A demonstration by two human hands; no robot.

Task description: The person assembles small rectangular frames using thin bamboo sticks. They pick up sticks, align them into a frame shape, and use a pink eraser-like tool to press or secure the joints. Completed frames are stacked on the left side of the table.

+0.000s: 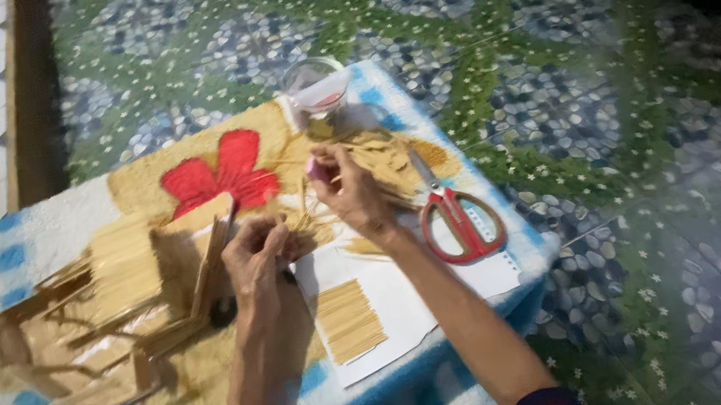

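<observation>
From the head camera, the person works over a small surface [40, 235] covered with a blue-checked cloth that has a red flower on a tan patch. On its left side stands a half-built model house [106, 310] made of thin straw-coloured sticks, with a ridged roof and several loose wall panels leaning around it.

The left hand [259, 260] rests beside the model's right edge, its grip narrow, fingers pinched around what looks like a thin stick [298, 224]; the blur makes the exact hold hard to read. The right hand [352, 196] is just beyond it, nearer the far edge, its grip closed around a small pink object [317, 171], too blurred to name. The two hands are close together, almost touching at the fingertips.

A heap of loose sticks [387, 157] lies under and past the right hand. A sheet of white paper [411, 303] lies in front, carrying a flat mat of sticks [350, 320] laid side by side. Red-handled scissors [455, 218] lie to the right, closed, and a clear plastic cup [316, 88] stands at the far edge.

Judging by this, the step in hand is preparing a single stick for the model. The next move seems to call for a steady, fine pinch and careful alignment, since the pieces are slender and light.
</observation>
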